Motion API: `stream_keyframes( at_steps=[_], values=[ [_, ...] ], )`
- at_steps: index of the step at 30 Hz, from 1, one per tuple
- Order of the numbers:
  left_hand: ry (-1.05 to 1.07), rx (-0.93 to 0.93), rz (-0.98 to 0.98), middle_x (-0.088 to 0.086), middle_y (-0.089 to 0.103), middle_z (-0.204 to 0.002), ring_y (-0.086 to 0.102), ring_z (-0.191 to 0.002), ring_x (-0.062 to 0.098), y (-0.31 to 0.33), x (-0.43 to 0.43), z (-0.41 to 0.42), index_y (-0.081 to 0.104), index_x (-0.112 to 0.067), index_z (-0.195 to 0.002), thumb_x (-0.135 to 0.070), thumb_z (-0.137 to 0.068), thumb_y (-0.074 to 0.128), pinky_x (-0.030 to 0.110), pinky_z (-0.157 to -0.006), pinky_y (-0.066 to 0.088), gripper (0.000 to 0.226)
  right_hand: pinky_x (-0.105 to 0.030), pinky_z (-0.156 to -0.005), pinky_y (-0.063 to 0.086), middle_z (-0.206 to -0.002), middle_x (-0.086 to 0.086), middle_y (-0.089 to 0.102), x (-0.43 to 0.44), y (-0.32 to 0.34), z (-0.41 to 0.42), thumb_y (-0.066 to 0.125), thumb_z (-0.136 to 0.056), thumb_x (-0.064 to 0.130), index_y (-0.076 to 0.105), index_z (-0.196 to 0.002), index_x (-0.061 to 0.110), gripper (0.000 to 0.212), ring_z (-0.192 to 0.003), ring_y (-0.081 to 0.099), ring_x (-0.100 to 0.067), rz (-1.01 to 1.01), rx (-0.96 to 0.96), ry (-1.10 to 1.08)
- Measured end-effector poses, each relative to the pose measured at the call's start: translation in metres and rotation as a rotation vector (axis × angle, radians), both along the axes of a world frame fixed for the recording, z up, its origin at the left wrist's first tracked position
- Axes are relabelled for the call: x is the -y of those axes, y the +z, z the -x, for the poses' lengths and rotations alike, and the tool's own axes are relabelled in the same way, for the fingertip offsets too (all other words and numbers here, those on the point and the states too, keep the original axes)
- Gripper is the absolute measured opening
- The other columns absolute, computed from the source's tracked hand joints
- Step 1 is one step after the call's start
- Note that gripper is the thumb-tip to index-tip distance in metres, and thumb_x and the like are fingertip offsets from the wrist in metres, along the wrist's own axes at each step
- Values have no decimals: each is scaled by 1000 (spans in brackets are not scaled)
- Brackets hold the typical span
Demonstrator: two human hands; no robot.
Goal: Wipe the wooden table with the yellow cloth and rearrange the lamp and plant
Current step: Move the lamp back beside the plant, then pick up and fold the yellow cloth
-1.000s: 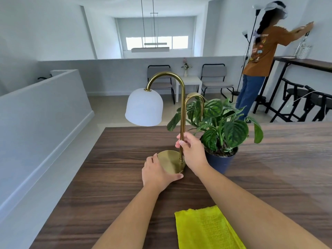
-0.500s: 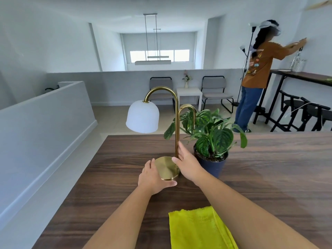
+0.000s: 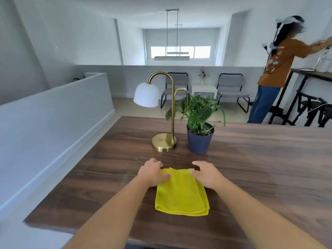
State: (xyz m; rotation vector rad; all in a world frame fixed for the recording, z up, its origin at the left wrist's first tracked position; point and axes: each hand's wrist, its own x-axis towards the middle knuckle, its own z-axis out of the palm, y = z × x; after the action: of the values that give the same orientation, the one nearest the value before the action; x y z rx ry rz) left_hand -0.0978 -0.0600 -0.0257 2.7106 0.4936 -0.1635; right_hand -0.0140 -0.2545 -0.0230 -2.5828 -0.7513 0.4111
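A folded yellow cloth (image 3: 181, 193) lies flat on the dark wooden table (image 3: 260, 168) near its front edge. My left hand (image 3: 152, 174) rests on the cloth's far left corner, thumb on the fabric. My right hand (image 3: 206, 174) pinches the far right corner. Behind them stands a brass lamp (image 3: 164, 141) with a white dome shade, its round base on the table. Right beside it is a leafy green plant in a dark blue pot (image 3: 199, 141). Neither hand touches lamp or plant.
The table's left edge drops to a grey floor beside a low grey partition wall (image 3: 53, 123). A person in an orange shirt (image 3: 276, 69) works at a high black-legged table (image 3: 309, 74) at the far right. Chairs and a small white table stand beyond.
Both hands let go of the lamp and drew back to the yellow cloth's far corners. The lamp stands left of the plant, and the view has pulled back and tilted down.
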Motion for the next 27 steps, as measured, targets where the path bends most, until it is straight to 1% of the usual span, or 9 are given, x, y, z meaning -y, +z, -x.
stream_keyframes(
  at_steps=[3, 5, 7, 12, 14, 18, 21, 25, 27],
  values=[
    [43, 42, -11, 4, 42, -139, 41, -129, 25, -9, 11, 12, 49, -17, -128, -49, -88, 55, 40, -104, 38, 52, -38, -112, 27, -147, -8, 41, 2, -19, 8, 50, -94, 41, 43, -137, 9, 54, -139, 33, -25, 54, 67, -3],
    [66, 75, -7, 4, 42, -137, 42, -127, 25, -11, 16, 16, 53, -13, -123, -44, -91, 54, 39, -103, 39, 44, -40, -102, 37, -121, -4, 56, 0, -22, 11, 56, -90, 38, 53, -112, 15, 32, -120, 49, -25, -25, 116, -24],
    [86, 109, 25, 5, 46, -132, 44, -123, 25, -12, 17, 17, 54, -10, -118, -39, -93, 52, 39, -101, 39, 38, -38, -94, 42, -101, 1, 54, -3, -19, 13, 58, -89, 31, 50, -94, 21, 14, -105, 54, -21, -67, 125, -40],
    [184, 294, 369, 0, 51, -81, 49, -81, 22, -1, 19, 25, 44, -11, -89, -27, -96, 51, 32, -70, 38, 18, -33, -67, 41, -82, 1, 57, -6, -5, 15, 54, -92, 27, 46, -88, 21, 11, -81, 55, -20, -213, 81, -97],
    [237, 370, 462, -2, 46, -75, 45, -72, 19, 8, 18, 29, 37, -12, -84, -26, -98, 47, 32, -63, 35, 22, -34, -62, 39, -82, -1, 56, -10, 5, 17, 52, -94, 25, 45, -89, 20, 10, -77, 54, -20, -334, 55, -103],
    [309, 501, 453, 5, 52, -86, 49, -82, 25, 29, -6, 47, 36, -12, -91, -27, -99, 44, 34, -68, 36, 19, -35, -63, 38, -79, 1, 51, -39, 30, 26, 51, -95, 25, 45, -90, 19, 10, -75, 49, -19, -493, 54, -29],
    [371, 529, 389, 3, 51, -84, 48, -81, 25, 42, -39, 71, 36, -12, -94, -30, -99, 42, 34, -69, 36, 20, -42, -66, 48, -80, 0, 49, -76, 42, 39, 51, -95, 26, 46, -94, 17, 10, -74, 51, -21, -540, -9, 52],
    [501, 470, 273, 4, 53, -89, 51, -82, 22, 48, -91, 119, 43, -10, -105, -34, -100, 39, 34, -70, 38, 25, -35, -52, 52, -93, -4, 50, -138, 41, 74, 52, -95, 23, 49, -100, 16, 10, -76, 54, -20, -590, -332, 87],
    [542, 410, 208, 5, 53, -96, 50, -87, 22, 44, -112, 140, 45, -10, -112, -35, -100, 39, 34, -74, 38, 28, -38, -57, 55, -97, -11, 54, -164, 31, 91, 54, -94, 21, 51, -96, 17, 6, -79, 56, -23, -619, -510, 95]
  ],
)
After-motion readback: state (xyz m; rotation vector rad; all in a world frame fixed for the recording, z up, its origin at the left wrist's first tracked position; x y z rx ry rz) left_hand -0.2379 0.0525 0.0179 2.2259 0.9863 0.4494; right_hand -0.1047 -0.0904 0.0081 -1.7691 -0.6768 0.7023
